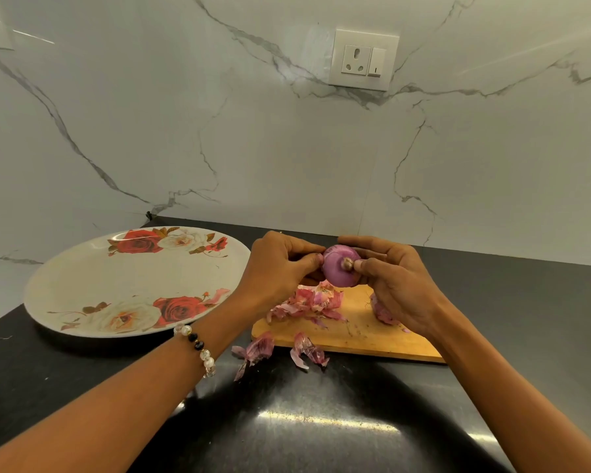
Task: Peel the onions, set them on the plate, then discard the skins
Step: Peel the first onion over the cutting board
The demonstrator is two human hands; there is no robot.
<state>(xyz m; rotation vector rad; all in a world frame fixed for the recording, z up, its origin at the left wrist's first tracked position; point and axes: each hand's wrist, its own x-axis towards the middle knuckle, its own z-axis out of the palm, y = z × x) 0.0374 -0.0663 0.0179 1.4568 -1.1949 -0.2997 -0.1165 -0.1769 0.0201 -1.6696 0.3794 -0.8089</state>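
Note:
Both hands hold a purple onion [335, 271] in the air above the wooden cutting board [359, 332]. My left hand [280, 264] grips its left side with curled fingers. My right hand [396, 281] cups the right side, and its thumb and fingertip pinch the brown root end facing me. A second onion [384, 314] lies on the board, mostly hidden behind my right hand. Pink skins [313, 303] are piled on the board, and two more skin pieces [307, 351] lie on the counter in front of it. The white rose-patterned plate [93, 285] sits to the left with nothing on it.
The black counter [287, 421] runs along a white marble wall. A wall socket with a switch [362, 59] is mounted above the board. A beaded bracelet [198, 349] is on my left wrist.

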